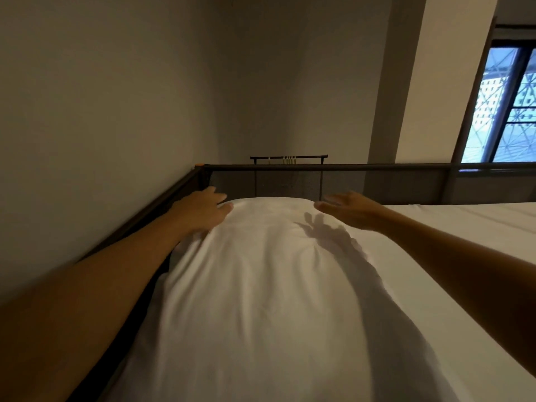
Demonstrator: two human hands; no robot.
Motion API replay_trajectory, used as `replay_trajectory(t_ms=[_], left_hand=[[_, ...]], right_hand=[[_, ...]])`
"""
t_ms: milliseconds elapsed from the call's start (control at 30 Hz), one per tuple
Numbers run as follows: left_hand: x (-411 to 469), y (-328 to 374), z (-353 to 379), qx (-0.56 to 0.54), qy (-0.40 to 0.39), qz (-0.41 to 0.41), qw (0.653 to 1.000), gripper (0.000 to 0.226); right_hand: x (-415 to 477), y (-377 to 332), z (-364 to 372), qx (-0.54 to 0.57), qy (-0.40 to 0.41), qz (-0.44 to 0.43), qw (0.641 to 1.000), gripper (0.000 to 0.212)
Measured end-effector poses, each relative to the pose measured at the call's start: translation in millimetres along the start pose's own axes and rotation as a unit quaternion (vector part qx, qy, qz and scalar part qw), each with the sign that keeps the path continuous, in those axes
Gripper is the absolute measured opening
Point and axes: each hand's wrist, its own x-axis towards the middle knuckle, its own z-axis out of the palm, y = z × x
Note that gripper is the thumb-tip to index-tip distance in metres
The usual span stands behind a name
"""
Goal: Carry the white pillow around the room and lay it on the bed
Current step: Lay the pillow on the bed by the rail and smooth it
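White pillow (pixel 261 285): lying flat on the bed (pixel 478 227), along its left edge, far end close to the dark mesh headboard rail (pixel 377 167) in the bed's far left corner. Both bare arms stretched forward over it, one on each side.

Left hand (pixel 200 208): palm down, resting on the pillow's far left corner, fingers (pixel 224 208) loosely spread and slightly curled against the fabric, thumb side toward the rail. Pinching nothing; only pressing or touching the cloth. Forearm running along the pillow's left side, above the dark side rail (pixel 162 204) that meets the wall (pixel 101 97).

Right hand (pixel 348 207): open, fingers extended and slightly apart, pointing left toward the pillow's far end, palm facing down and inward. Raised just above the pillow, not touching, with a clear hand-shaped shadow (pixel 327 230) cast on the fabric below. Holding nothing.

Pillow's look: plump, smooth white case, rounded at the far end, soft creases gathering near the shadow and along the left side under the left wrist. Near end spreading wide toward the lower edge of the view, its closest border cut off. Right side lying against the white sheet of the bed, the seam between them hard to make out in the dim light.

Beyond the headboard rail: a thin dark rack (pixel 288 157) with a few pale items hung on it, and a window (pixel 504 111) at the far right.
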Motion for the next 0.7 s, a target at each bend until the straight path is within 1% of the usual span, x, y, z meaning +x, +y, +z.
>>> replay_trajectory(t_ms=[100, 233, 333, 433, 700], left_hand=[[11.1, 32.6, 6.4, 0.014, 0.000, 0.035, 0.999, 0.062], [16.8, 60.2, 28.8, 0.009, -0.030, 0.062, 0.998, 0.059], [18.9, 59.9, 42.6, 0.013, -0.052, 0.065, 0.996, 0.059], [17.7, 53.2, 47.2, 0.001, -0.056, 0.057, 0.997, 0.060], [7.6, 32.7, 54.3, -0.037, -0.066, 0.048, 0.996, 0.058]], right_hand=[[19.1, -16.5, 3.3, -0.064, 0.039, -0.028, 0.997, 0.076], [25.2, -36.2, 32.4, -0.091, 0.052, -0.055, 0.993, 0.067], [25.5, -42.9, 54.6, -0.094, 0.013, -0.079, 0.992, 0.065], [28.4, -41.0, 65.7, -0.080, -0.022, -0.077, 0.994, 0.065], [25.2, -24.1, 71.9, -0.088, -0.035, -0.048, 0.994, 0.074]])
